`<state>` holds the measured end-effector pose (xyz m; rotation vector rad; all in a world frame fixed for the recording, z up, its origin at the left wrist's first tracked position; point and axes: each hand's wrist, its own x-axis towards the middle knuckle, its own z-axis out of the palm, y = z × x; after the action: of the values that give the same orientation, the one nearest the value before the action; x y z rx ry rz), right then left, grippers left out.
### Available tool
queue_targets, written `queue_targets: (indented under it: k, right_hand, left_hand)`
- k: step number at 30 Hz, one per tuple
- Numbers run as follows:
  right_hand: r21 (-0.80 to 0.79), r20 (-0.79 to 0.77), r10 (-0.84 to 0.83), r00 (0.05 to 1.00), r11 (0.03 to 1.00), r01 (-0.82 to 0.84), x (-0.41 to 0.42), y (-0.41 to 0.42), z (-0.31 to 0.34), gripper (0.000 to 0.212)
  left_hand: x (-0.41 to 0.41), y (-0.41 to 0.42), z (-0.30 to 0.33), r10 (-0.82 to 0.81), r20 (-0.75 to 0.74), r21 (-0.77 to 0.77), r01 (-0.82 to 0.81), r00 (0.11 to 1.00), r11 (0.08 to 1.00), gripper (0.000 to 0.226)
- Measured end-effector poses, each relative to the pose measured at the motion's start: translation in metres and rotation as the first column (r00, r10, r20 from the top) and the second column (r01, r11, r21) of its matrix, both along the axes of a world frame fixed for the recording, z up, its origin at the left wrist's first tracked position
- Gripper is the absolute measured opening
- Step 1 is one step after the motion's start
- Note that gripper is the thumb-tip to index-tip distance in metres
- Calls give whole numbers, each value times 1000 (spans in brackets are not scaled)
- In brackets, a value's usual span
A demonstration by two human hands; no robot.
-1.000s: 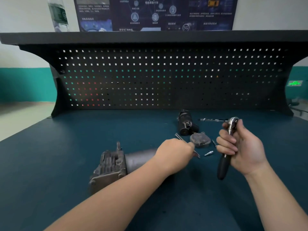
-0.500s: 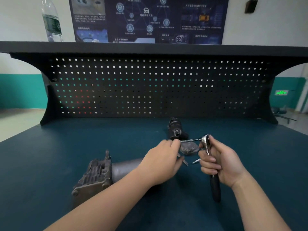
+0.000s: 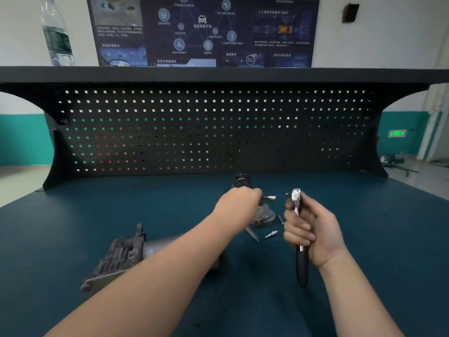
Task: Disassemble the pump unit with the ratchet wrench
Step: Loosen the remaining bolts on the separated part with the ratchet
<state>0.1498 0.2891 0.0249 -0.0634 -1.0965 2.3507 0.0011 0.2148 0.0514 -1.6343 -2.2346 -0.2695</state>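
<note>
Above blue bench [image 3: 73,239], right hand [image 3: 313,234] grips ratchet wrench [image 3: 299,229].

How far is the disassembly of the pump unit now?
Done: a round cover and some bolts lie loose on the bench. In hand: the right hand holds the ratchet wrench; the left hand pinches an extension bar, separate from it. Left: the pump unit looks mostly assembled.

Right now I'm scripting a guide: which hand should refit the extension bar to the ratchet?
Left. The left hand already pinches the extension bar beside the ratchet wrench head; the right hand is occupied gripping the handle.
</note>
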Motion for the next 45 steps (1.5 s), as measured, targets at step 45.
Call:
queue_targets:
  k: [45]
  right_hand:
    - [-453, 266, -328, 906, 788, 418, -21, 49, -38, 38]
  left_hand:
    - [29, 97, -46, -209, -203, -605, 45, 957, 795, 22]
